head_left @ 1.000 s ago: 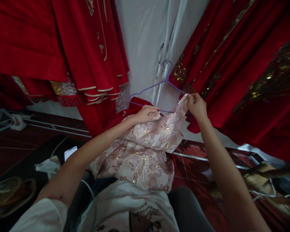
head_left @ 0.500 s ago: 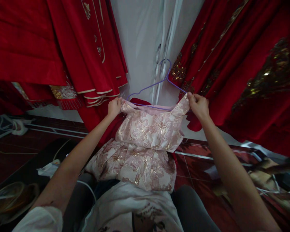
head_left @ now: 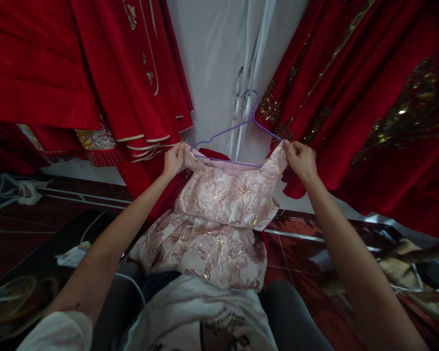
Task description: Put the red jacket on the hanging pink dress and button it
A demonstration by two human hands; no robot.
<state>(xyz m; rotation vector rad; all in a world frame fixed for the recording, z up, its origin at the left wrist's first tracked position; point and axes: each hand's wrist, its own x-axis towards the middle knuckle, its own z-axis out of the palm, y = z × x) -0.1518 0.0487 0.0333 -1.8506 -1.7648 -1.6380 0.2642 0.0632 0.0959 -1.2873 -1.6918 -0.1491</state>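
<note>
A pale pink and white sleeveless dress (head_left: 223, 195) with a gold-threaded flower pattern is stretched out in front of me, its lower part lying over my lap. My left hand (head_left: 174, 160) pinches the dress at its left shoulder strap. At the opposite strap, my right hand (head_left: 301, 157) is closed on the fabric. A purple hanger (head_left: 227, 130) sits inside the neckline, its arms reaching toward both straps and its bottom bar crossing the opening. The hanger's hook points up and away from me, in front of the white doors.
Red garments with gold trim (head_left: 131, 73) hang at the left, and red sequined garments (head_left: 351, 107) hang at the right. White cabinet doors (head_left: 212, 63) stand between them. A dark bench (head_left: 40, 253) lies at lower left; blurred items (head_left: 406, 268) clutter the lower right.
My left hand has risen slightly, lifting the left strap further over the hanger's end. The right hand and the rest of the dress look nearly unmoved.
</note>
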